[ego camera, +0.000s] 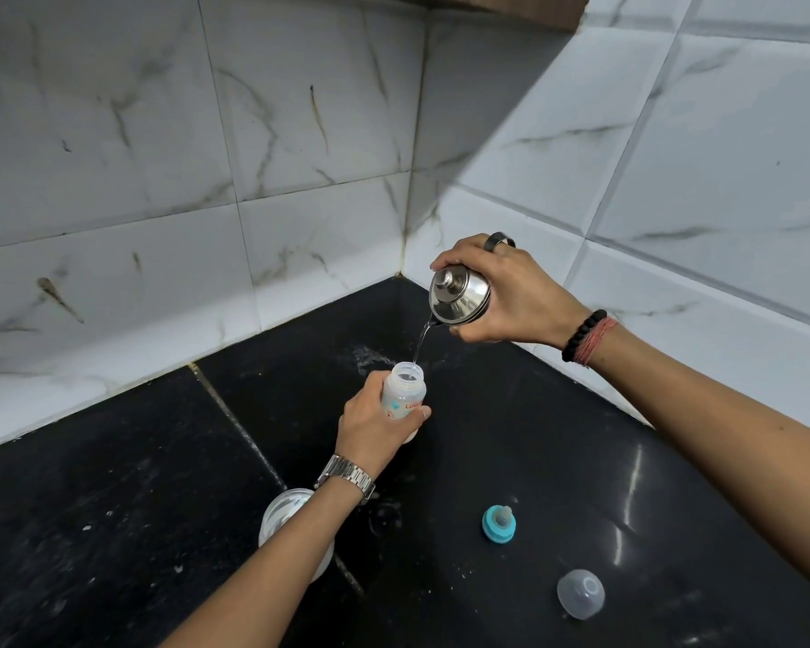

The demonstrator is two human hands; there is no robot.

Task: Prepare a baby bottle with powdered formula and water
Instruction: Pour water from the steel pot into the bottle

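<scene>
Bottle (404, 394) upright on black counter (510, 437), neck open, left hand (375, 425) curled round its body, right hand (506, 294) raised above, gripping tilted steel kettle (459, 297), thin water stream (420, 341) falling into bottle, teal nipple ring (500, 522) and clear cap (580, 593) nearer.

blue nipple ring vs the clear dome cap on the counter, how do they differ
The blue nipple ring is opaque teal with a pale nipple sticking up from its middle; the clear dome cap is see-through and smooth, with nothing in it.
The nipple ring lies nearer the baby bottle; the dome cap lies nearer the camera and further right.
Both rest loose on the black counter, apart from each other and untouched by either hand.
</scene>
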